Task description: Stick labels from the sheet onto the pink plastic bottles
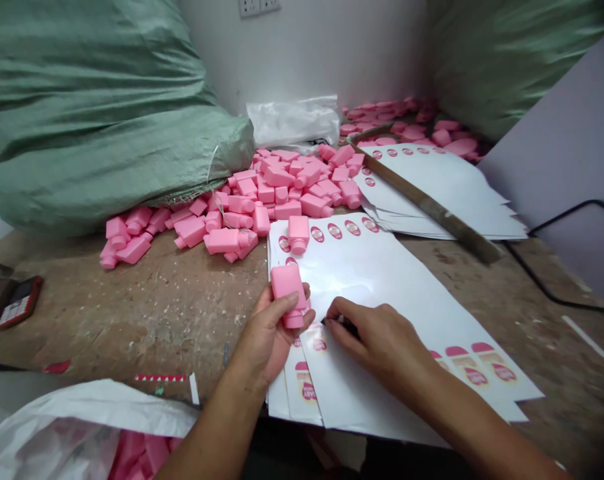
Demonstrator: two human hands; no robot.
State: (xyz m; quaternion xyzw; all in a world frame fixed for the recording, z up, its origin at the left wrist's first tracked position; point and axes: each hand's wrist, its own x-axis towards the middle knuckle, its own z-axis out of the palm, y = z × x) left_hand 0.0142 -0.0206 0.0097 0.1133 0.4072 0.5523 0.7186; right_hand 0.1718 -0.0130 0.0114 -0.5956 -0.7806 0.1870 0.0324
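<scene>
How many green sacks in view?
2: the left sack, beside the pile of pink bottles, and the right sack at the upper right. Both run out of frame; others may be hidden.

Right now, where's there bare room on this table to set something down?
The speckled tabletop left of your left hand, between the red device and label sheets, has bare room. Crowded: behind it, piled pink bottles; rightward, the sheets and long bar.

Place: looked like a workshop
Worktop (172,313): was scuffed, flecked
Pink bottles (277,177): lay heaped — dozens — at twelve o'clock
Bulky sack (97,120): slumped at ten
Label sheets (462,190): lay stacked at two
</scene>
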